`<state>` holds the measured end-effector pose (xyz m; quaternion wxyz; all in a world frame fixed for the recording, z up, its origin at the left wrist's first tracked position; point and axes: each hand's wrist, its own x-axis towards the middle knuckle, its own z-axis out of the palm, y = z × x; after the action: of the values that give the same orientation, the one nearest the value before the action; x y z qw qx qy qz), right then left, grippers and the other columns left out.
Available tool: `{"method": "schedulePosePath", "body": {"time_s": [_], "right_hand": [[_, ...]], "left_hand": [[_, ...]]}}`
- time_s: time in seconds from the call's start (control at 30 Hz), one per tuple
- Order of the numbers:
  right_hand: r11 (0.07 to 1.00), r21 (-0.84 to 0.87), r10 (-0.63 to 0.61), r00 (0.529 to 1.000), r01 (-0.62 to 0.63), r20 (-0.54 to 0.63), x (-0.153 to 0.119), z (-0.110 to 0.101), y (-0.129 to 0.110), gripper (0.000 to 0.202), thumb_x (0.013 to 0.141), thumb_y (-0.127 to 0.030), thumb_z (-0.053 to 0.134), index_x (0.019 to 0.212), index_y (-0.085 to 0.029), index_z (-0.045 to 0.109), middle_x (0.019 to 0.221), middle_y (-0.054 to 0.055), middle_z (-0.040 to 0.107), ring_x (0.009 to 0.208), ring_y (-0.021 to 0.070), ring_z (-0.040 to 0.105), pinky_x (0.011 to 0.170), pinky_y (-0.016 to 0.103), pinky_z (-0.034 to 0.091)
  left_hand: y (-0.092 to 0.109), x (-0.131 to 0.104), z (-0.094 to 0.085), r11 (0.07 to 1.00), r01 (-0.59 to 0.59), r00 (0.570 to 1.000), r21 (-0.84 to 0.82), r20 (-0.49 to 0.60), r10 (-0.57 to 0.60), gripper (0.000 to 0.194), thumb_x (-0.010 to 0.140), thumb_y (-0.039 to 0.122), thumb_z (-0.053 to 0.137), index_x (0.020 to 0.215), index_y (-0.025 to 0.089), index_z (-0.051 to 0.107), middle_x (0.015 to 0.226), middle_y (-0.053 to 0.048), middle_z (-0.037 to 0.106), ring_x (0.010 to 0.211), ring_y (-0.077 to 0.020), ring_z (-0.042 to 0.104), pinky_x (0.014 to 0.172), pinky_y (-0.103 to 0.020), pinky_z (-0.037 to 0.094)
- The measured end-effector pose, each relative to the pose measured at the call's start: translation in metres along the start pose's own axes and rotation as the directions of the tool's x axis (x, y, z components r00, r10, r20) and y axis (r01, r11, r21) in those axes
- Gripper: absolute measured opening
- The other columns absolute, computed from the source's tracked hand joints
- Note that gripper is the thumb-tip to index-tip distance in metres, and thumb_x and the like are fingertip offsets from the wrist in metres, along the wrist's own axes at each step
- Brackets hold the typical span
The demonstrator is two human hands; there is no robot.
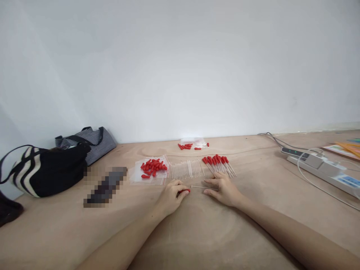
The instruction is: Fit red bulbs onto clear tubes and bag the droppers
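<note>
Left hand [172,195] on the desk [197,232], fingers curled and pinching a red bulb [185,191] at the fingertips. Right hand [222,189] just beside it, fingers half bent, thumb and forefinger pinching one end of a thin clear tube [203,186] that points toward the bulb, a small gap between tube tip and bulb. Both forearms stretched in from the near edge of the desk.

Just beyond the hands, a row of bare tubes [187,169] laid side by side. Left of the row, touching it, a clear bag [137,174] with a heap of loose bulbs [153,167] on top. Right of the row, a fan of finished droppers [218,164], red caps pointing away from the person. Farther back near the white wall [180,67], a second small bag [197,141] with a few bulbs around it.

At far left, a black-and-cream tote [42,170] and, behind it, a striped bag [92,144]; next to them a blurred-out patch, contents impossible to tell. At far right, well apart from the hands, a power strip [323,167] with white cables [317,183], and coloured papers [344,148] at the edge.
</note>
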<state>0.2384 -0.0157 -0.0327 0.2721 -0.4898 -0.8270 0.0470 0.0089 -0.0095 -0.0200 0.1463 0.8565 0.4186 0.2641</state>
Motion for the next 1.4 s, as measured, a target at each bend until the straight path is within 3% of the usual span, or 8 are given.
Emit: {"method": "schedulePosePath", "body": {"time_s": [0.2,0.3,0.47,0.9,1.17,1.4], "right_hand": [[0.994,0.066,0.092,0.996,-0.091,-0.005,0.01,0.015,-0.007,0.016,0.076,-0.034,0.057,0.081,-0.026,0.069,0.085,0.004,0.06,0.083,0.019,0.05,0.073,0.032,0.036],[0.995,0.081,0.066,0.996,-0.061,-0.064,0.009,0.019,-0.007,0.014,0.077,-0.028,0.055,0.073,-0.023,0.067,0.085,0.004,0.06,0.084,0.0188,0.049,0.073,0.032,0.035],[0.994,0.097,0.059,0.986,-0.044,-0.158,0.004,0.017,-0.015,0.012,0.082,-0.021,0.046,0.077,-0.019,0.057,0.083,0.004,0.06,0.082,0.0174,0.05,0.074,0.032,0.031],[0.985,0.167,0.042,0.997,-0.031,-0.058,0.002,0.013,-0.034,0.018,0.084,-0.025,0.042,0.076,-0.02,0.057,0.072,0.001,0.061,0.076,0.0146,0.049,0.077,0.033,0.022],[0.994,0.086,-0.066,0.993,0.074,-0.097,0.002,0.01,-0.032,0.018,0.083,-0.025,0.046,0.081,-0.024,0.063,0.065,0.0,0.061,0.071,0.0142,0.045,0.073,0.032,0.021],[0.981,-0.066,-0.19,0.974,0.183,-0.124,0.0,0.005,-0.035,0.022,0.082,-0.016,0.043,0.079,-0.023,0.064,0.065,0.002,0.059,0.074,0.0148,0.042,0.074,0.033,0.019]], "left_hand": [[-0.002,-0.001,-0.001,0.999,0.041,0.998,-0.031,-0.04,-0.043,0.013,0.081,0.021,0.047,0.084,0.02,0.06,0.083,-0.001,0.062,0.08,-0.0163,0.055,0.073,-0.029,0.042],[-0.004,-0.002,0.0,0.996,0.072,0.997,-0.043,-0.038,-0.074,0.013,0.082,0.022,0.046,0.085,0.02,0.058,0.083,-0.001,0.062,0.079,-0.0168,0.056,0.072,-0.029,0.042],[-0.003,0.0,-0.002,0.99,0.103,0.994,-0.098,-0.009,-0.105,0.012,0.082,0.022,0.044,0.084,0.019,0.056,0.081,-0.001,0.063,0.075,-0.0159,0.057,0.068,-0.027,0.043],[-0.001,0.0,-0.001,0.971,0.101,0.994,-0.215,-0.029,-0.109,0.017,0.083,0.027,0.042,0.083,0.017,0.056,0.073,0.0,0.06,0.068,-0.0137,0.054,0.062,-0.024,0.041],[-0.003,-0.002,0.004,0.975,0.093,0.993,-0.203,-0.051,-0.105,0.017,0.08,0.026,0.046,0.081,0.016,0.06,0.066,0.0,0.059,0.062,-0.0136,0.053,0.061,-0.024,0.041],[0.003,-0.003,0.002,0.992,0.093,0.994,-0.087,-0.055,-0.098,0.015,0.079,0.025,0.048,0.077,0.019,0.061,0.07,0.001,0.064,0.069,-0.0153,0.054,0.073,-0.031,0.039]]}}
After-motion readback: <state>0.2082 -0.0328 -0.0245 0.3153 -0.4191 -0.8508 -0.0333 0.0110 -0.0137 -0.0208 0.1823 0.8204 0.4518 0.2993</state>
